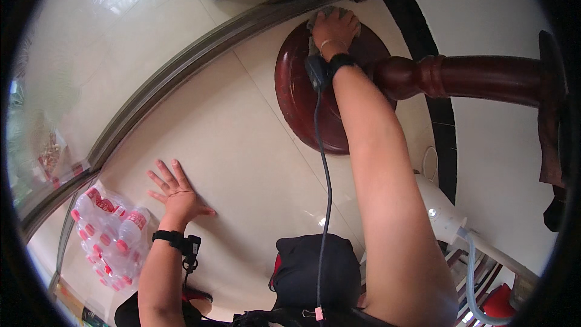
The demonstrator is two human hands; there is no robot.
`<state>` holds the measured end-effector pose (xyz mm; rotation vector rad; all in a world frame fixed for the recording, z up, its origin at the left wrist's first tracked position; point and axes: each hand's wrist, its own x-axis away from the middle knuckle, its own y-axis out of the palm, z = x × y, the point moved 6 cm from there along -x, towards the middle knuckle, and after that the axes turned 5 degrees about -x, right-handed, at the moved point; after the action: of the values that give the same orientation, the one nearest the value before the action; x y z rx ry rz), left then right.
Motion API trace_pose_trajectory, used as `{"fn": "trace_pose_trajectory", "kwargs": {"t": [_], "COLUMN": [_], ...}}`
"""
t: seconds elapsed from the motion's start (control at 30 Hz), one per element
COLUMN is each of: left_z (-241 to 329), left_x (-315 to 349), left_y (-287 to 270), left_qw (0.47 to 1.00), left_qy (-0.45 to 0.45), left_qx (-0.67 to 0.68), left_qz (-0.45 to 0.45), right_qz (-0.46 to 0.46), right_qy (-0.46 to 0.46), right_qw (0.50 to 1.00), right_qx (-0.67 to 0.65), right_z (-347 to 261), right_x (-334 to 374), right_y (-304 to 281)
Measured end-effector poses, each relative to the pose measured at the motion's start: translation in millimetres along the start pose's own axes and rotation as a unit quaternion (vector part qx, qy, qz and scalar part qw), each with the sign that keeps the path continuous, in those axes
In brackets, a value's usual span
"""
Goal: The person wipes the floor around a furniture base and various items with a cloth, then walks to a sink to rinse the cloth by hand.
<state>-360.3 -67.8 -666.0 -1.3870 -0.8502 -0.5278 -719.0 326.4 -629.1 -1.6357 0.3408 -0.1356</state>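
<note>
My right hand (336, 29) presses a grey cloth (314, 21) onto the far part of a round, glossy dark-red wooden base (296, 97). Its fingers curl over the cloth, which is partly hidden beneath them. From the base a turned wooden post (472, 77) extends to the right. My left hand (177, 197) lies flat on the pale tiled floor (254, 163), fingers spread, with nothing in it. Both wrists wear black straps with small devices, and a dark cable (327, 175) runs from the right one toward my body.
A plastic-wrapped pack of bottles with red caps (109, 236) stands left of my left hand. A glass panel with a metal bottom rail (181, 63) curves across the far side. At right are a white wall, black skirting (445, 151), and a pale pipe with a grey hose (471, 266).
</note>
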Motion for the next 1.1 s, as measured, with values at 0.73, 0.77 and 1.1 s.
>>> {"fn": "trace_pose_trajectory", "kwargs": {"t": [0.73,0.77,1.1], "left_z": [4,0,-3], "left_x": [-2,-2,-9], "left_y": [3,10,16], "left_qw": [1.000,1.000,0.998], "left_qy": [-0.020,-0.019,0.004], "left_qx": [-0.003,-0.005,-0.012], "left_qz": [-0.004,-0.008,0.057], "right_qz": [0.072,0.049,-0.019], "right_qy": [0.026,-0.045,-0.211], "right_qw": [0.996,0.997,0.970], "right_qx": [-0.048,-0.040,-0.115], "right_z": [15,13,138], "right_x": [40,53,231], "right_y": [-18,-17,-58]}}
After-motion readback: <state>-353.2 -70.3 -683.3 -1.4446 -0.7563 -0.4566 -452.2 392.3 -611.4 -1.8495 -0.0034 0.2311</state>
